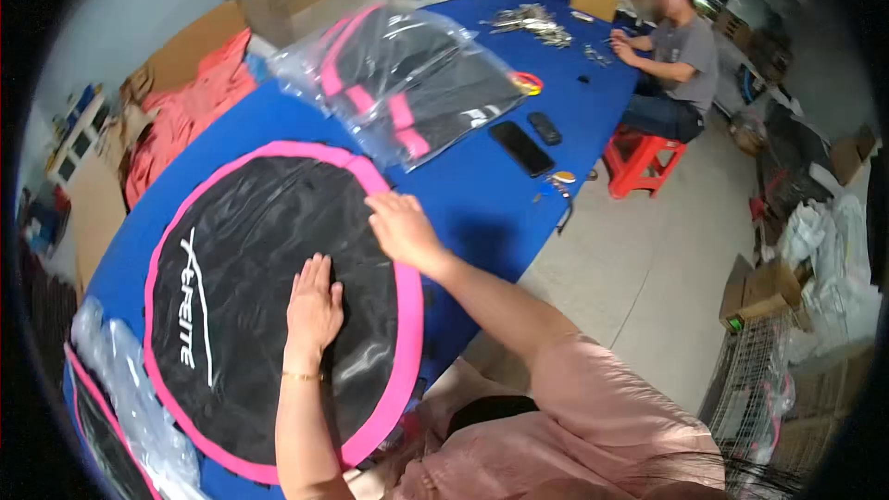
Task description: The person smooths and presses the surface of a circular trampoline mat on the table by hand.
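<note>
Round black disc (250, 222), pink rim (408, 333), lies face up on the blue table (574, 79). It serves as landmark; directions are as seen in the head view.

Left hand (315, 307): on the black fabric, right of the disc's middle. Palm down, fingers straight and close together, thumb a little apart; open, grasping nothing. Thin bracelet (303, 376) at the wrist. White lettering (190, 315) on the disc lies left of this hand, not covered by it.

Right hand (403, 230): at the disc's upper right, laid across the rim. Back of hand up, fingers extended toward the fabric, not clenched; nothing seen in its hold. Palm side hidden; how hard it presses, cannot tell. The disc thus lies beneath both hands, most of it spreading left of them.

Above the disc: clear bag (444, 65) with black and pink pieces inside. Upper right of the disc: phone (521, 148), smaller black device (544, 128) beside it, keys (561, 187) near the table edge. Farther off that way, loose metal parts (532, 23) and a cardboard box (593, 0); a person (681, 56) sits there on a red stool (639, 162). Lower left of the disc: crumpled clear plastic (139, 389), and another black piece with pink edging (106, 426).
</note>
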Demonstrator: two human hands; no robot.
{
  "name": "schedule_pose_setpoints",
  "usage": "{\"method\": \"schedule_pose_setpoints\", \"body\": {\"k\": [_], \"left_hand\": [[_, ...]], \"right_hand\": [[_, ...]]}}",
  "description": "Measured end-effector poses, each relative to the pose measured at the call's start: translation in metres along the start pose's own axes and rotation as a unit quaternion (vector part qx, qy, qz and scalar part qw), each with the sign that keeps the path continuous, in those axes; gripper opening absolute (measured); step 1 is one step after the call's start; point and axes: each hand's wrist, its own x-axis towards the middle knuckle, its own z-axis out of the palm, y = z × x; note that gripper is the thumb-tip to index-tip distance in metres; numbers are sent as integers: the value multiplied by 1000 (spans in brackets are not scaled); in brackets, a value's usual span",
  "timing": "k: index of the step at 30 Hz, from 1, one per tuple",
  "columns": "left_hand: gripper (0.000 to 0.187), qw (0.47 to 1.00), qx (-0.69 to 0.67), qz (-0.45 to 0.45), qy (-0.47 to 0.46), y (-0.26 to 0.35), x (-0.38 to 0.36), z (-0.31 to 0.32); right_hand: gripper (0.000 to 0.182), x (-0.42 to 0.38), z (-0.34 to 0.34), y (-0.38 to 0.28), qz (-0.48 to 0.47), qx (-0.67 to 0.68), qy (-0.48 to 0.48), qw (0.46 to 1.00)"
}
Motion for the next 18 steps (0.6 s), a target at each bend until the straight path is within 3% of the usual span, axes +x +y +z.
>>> {"method": "schedule_pose_setpoints", "body": {"k": [2, 7, 13, 18], "left_hand": [[50, 1000, 9, 17, -15, 11, -9, -12], [56, 994, -49, -61, -74, 29, -36, -49], [65, 999, -31, -27, -9, 20, -72, -51], [67, 989, 15, -133, -65, 15, -126, -86]], "right_hand": [[37, -1, -1, -1, 14, 11, -11, 1000], [37, -4, -2, -3, 24, 25, -15, 999], [35, -4, -4, -2, 11, 22, -14, 1000], [33, -5, 5, 1, 8, -2, -17, 1000]]}}
